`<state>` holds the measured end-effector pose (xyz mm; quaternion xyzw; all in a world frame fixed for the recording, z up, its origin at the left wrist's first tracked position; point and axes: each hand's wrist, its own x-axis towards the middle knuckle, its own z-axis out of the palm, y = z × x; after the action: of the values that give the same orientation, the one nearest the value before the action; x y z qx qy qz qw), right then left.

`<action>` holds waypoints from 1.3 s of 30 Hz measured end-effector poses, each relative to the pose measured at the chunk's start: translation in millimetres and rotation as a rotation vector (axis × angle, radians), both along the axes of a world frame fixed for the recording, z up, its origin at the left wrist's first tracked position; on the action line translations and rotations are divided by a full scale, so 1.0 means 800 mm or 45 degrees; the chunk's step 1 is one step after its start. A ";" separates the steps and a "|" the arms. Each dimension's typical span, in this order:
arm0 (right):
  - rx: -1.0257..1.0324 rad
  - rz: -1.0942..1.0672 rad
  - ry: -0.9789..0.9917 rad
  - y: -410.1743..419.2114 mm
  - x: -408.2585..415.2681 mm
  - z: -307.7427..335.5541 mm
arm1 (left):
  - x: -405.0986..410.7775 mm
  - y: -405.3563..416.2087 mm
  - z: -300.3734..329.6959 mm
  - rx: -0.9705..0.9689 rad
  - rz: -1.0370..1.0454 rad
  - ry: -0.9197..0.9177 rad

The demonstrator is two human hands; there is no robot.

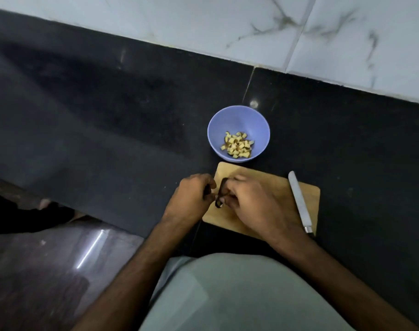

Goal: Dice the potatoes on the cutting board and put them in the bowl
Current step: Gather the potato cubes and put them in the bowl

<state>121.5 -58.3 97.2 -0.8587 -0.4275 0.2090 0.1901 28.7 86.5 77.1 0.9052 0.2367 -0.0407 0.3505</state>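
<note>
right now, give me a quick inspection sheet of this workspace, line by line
surface: dark stone counter, one seam running through it, glossy spots.
job's things: wooden cutting board at the counter's near edge; blue bowl just beyond it, holding diced potato; knife lying along the board's right side, held by no one.
clutter: nothing seen.
grippers: left hand and right hand meet over the board's left end, fingers curled around a dark-skinned potato piece; exact grip is hard to tell.
cables: nothing seen.
surroundings: white marbled wall tiles behind the counter; shiny floor below left.
</note>
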 end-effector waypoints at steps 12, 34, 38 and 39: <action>-0.410 0.038 -0.165 0.025 -0.021 -0.010 | -0.032 -0.014 -0.014 -0.094 0.119 0.186; 0.222 -0.425 0.010 0.002 0.024 0.018 | -0.012 -0.024 -0.009 0.221 -0.164 0.135; 0.320 -0.472 -0.142 0.019 0.051 0.020 | 0.004 -0.031 -0.005 0.363 -0.275 0.226; 0.311 -0.467 -0.166 0.023 0.057 0.020 | 0.008 -0.032 -0.003 0.394 -0.296 0.241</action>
<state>166.9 -39.9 113.6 -0.9044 -0.2979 0.0617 0.2992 35.1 60.7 74.4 0.9616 0.1661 -0.1289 0.1767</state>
